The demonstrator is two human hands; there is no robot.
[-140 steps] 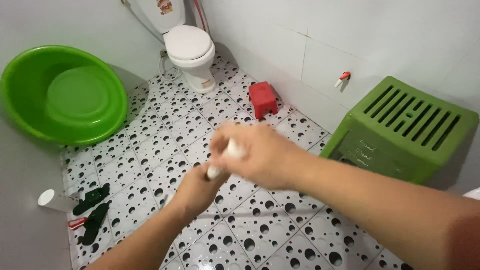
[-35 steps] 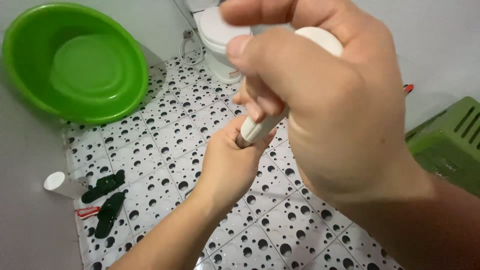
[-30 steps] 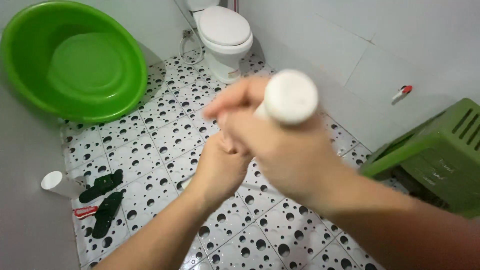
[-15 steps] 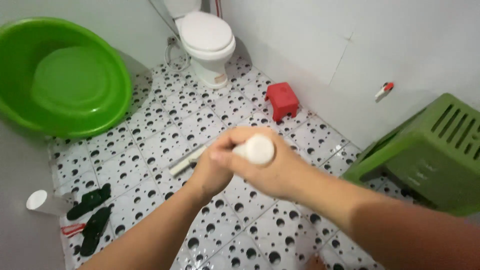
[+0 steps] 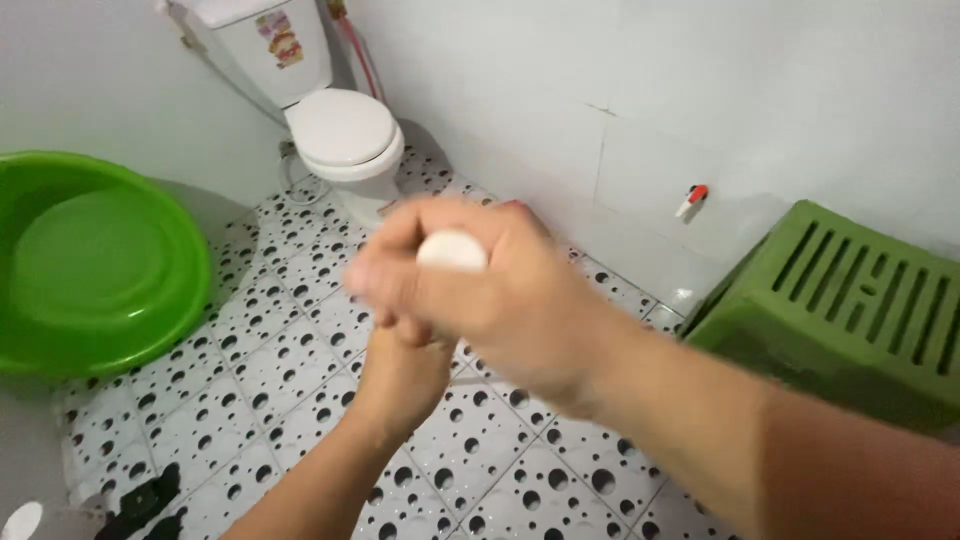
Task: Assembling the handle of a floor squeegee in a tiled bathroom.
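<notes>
A large round green plastic basin sits at the left on the black-spotted white tiled floor. The left hand is closed beneath the right hand, both gripping a white round-ended handle held above that floor. Since the picture is blurred, the grip looks unsteady to me; a slip could drop the handle onto the tiles or knock it toward the green slatted plastic stool at the right.

White tiled walls; black-spotted floor tiles; toilet upper centre; green basin left; green slatted stool right.
</notes>
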